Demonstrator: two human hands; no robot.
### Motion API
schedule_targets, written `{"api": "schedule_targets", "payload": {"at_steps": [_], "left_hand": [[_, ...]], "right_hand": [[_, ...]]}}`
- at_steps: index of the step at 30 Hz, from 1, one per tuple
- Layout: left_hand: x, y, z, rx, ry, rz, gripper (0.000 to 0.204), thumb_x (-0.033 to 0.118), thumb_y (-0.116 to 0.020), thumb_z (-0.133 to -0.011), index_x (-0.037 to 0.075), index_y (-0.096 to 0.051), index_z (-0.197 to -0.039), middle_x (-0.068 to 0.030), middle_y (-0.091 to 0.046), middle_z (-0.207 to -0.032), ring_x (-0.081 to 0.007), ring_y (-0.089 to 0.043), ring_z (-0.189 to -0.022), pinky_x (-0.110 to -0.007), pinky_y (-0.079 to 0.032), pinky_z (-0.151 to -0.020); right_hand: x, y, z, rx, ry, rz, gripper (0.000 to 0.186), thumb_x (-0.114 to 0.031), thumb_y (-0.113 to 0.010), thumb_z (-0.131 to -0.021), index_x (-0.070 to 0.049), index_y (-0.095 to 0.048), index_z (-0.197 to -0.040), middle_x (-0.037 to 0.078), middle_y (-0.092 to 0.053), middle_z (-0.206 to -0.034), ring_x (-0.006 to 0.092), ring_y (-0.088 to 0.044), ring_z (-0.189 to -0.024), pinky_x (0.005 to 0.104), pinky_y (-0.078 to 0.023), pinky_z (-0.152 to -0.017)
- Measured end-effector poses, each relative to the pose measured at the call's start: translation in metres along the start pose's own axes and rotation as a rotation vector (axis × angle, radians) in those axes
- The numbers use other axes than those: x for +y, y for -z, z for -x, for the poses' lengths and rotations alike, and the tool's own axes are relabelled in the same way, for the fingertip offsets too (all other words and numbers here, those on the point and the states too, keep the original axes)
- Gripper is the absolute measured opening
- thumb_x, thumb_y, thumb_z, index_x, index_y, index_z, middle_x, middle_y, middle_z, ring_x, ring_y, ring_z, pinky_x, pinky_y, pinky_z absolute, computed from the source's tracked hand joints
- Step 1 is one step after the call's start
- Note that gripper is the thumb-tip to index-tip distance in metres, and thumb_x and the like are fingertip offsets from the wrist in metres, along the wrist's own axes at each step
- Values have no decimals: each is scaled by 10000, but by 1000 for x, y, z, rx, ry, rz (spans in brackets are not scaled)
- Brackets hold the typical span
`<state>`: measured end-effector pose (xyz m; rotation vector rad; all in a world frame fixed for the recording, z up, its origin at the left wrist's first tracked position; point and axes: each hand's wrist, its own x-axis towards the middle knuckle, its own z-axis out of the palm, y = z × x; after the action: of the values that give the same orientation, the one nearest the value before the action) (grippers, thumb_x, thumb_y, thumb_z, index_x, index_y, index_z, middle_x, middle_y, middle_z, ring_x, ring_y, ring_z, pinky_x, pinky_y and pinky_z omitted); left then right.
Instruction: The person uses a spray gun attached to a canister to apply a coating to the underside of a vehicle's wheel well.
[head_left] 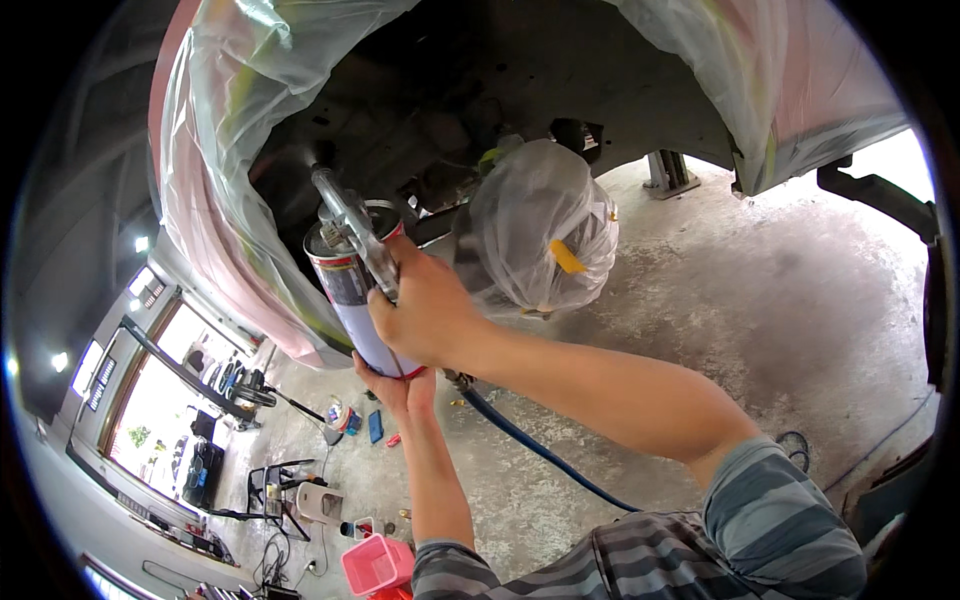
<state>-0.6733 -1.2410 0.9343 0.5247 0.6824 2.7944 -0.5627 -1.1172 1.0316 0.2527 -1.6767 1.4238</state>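
Note:
My right hand (425, 305) grips a silver spray gun (355, 225) fitted on a metal can (355, 310) with a lilac and dark label. My left hand (400, 380) cups the can's bottom, fingers curled round it. The gun's nozzle points up into a dark wheel arch (420, 80), where a pale mist shows at the tip. Translucent plastic film (220, 120) covers the pink-tinted body round the arch. A rounded part (540, 210) wrapped in plastic with yellow tape hangs right of my hands. A blue hose (510, 447) runs from below the gun.
A lift arm (860, 185) reaches in at the right, and a metal post (665, 175) stands behind the wrapped part. On the concrete floor (680, 300) are a pink bin (375, 565), a stool (318, 500), a black-framed stand (270, 495), cables and small containers at lower left.

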Motion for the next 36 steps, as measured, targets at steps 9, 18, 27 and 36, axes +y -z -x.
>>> {"api": "schedule_targets", "payload": {"at_steps": [9, 18, 27, 36], "left_hand": [[-7, 7, 21, 132, 14, 5, 520, 517, -530, -841, 263, -530, -1295, 12, -517, -1334, -275, -448, -1222, -579, -291, -1028], [-34, -24, 35, 127, -135, -29, 483, 489, -542, -867, 210, -553, -1261, 5, -591, -1232, -197, -547, -1136, -415, -445, -938], [-69, -51, 38, 237, -310, -125, 472, 483, -517, -898, 157, -566, -1236, -15, -615, -1207, -194, -572, -1125, -360, -447, -945], [-44, -44, 18, 226, -458, -432, 616, 511, -438, -919, 68, -450, -1348, -111, -535, -1319, -278, -517, -1215, -423, -428, -1021]], "right_hand": [[11, 43, -21, -346, -67, 38, 416, -158, -579, -785, 38, -548, -1150, 269, -625, -1065, 423, -593, -1020, 423, -463, -904], [20, 63, -17, -244, -94, -122, 387, -173, -585, -801, 54, -542, -1112, 298, -617, -1030, 429, -589, -1017, 430, -457, -893], [43, 78, -24, -253, -104, -243, 357, -148, -580, -795, 36, -547, -1098, 261, -641, -987, 413, -617, -973, 425, -467, -868], [23, 45, -7, 18, -116, -319, 360, -160, -582, -812, 54, -456, -1073, 257, -596, -914, 421, -596, -898, 452, -461, -798]]}}
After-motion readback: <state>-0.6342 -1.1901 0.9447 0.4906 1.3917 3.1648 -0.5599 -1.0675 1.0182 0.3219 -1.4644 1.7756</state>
